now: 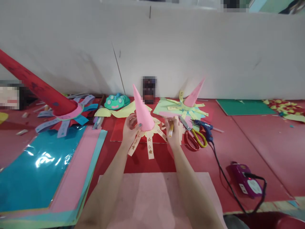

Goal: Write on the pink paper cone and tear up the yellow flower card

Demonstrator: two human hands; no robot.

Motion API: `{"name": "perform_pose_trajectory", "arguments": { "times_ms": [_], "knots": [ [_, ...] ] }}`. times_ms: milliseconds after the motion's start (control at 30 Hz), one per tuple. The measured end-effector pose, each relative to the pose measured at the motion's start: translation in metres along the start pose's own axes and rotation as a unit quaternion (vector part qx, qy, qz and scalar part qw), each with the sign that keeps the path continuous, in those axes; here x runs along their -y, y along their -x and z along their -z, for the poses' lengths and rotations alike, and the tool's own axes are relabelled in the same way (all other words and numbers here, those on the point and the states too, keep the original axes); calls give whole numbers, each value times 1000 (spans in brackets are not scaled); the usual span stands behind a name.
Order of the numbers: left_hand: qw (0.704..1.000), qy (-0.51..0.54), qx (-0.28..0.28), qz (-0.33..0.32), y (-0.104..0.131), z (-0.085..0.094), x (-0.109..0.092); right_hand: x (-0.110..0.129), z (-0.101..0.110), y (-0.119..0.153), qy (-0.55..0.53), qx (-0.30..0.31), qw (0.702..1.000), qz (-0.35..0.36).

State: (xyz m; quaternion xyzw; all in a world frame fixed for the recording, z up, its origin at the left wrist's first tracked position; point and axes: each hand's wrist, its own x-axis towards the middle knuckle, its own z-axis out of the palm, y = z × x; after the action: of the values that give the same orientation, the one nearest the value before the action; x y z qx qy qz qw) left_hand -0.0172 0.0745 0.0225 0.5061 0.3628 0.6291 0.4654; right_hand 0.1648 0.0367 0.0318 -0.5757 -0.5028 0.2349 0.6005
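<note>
A pink paper cone [143, 113] stands on a cream paper base with lettered strips [150, 148] fanning out around it. My left hand [130, 128] is closed on the left side of the cone's base, thumb against the cone. To the right of the cone, my right hand [175, 135] is closed around a yellow and white marker [171, 130], close to the strips. Brown letters and stars mark the front strips. Scissors [195, 138] with red and yellow handles lie just right of my right hand, beside a blue glue gun [206, 128].
A second pink cone [195, 93] with yellow strips stands behind on the right. At left, a tall red cone [54, 100] stands behind stacked coloured sheets [43, 168]. A purple power strip [246, 179] with a black cord lies right. A wall [190, 54] borders the table's back.
</note>
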Motion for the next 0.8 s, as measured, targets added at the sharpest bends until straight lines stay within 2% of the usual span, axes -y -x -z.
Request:
{"name": "perform_pose_trajectory", "arguments": {
  "times_ms": [100,200,500,667,800],
  "knots": [
    [1000,-13,10,18,2,-2,4,4,-1,1,-5,42,999,4],
    [998,-28,37,43,4,-5,5,3,-6,1,-41,58,997,14],
    [991,-89,85,53,9,-10,6,-7,-7,6,-64,41,997,3],
    [984,-156,66,47,11,-6,9,-5,-7,7,-51,34,998,16],
    [979,-181,77,59,13,-8,6,-9,-11,8,-80,23,996,25]
  ]
}}
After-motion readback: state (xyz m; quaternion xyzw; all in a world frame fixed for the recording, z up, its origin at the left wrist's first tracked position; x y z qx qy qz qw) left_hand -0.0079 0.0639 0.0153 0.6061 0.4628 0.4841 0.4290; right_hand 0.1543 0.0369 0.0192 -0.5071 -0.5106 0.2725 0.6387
